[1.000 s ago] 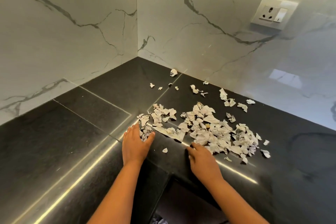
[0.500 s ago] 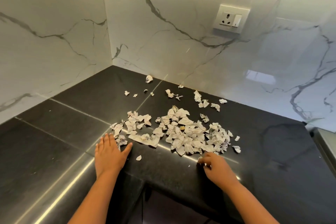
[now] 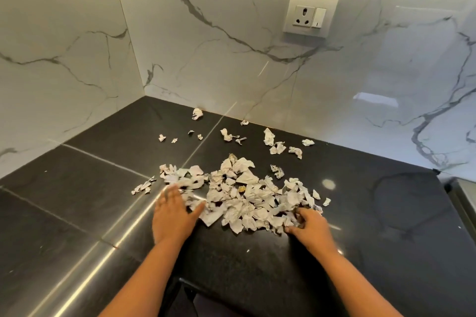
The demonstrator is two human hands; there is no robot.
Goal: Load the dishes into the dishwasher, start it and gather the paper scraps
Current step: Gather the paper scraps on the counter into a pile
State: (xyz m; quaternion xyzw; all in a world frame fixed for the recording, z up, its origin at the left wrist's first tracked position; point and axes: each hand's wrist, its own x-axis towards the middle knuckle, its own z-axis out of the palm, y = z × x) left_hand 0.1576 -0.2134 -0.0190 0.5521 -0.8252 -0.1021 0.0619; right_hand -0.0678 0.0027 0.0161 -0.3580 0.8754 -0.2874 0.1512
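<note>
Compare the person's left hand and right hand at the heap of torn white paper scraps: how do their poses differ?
The left hand lies flat, fingers straight; the right hand curls its fingers into the torn white paper scraps. The left hand is at the scraps' left edge, the right hand at their near right edge. Both touch the scraps.

Glossy black countertop (image 3: 77, 188); white marble walls (image 3: 64, 33); wall socket (image 3: 310, 15).

left hand (image 3: 172, 213) swept inward | right hand (image 3: 309, 224) reached paper scraps (image 3: 247, 198)
</note>
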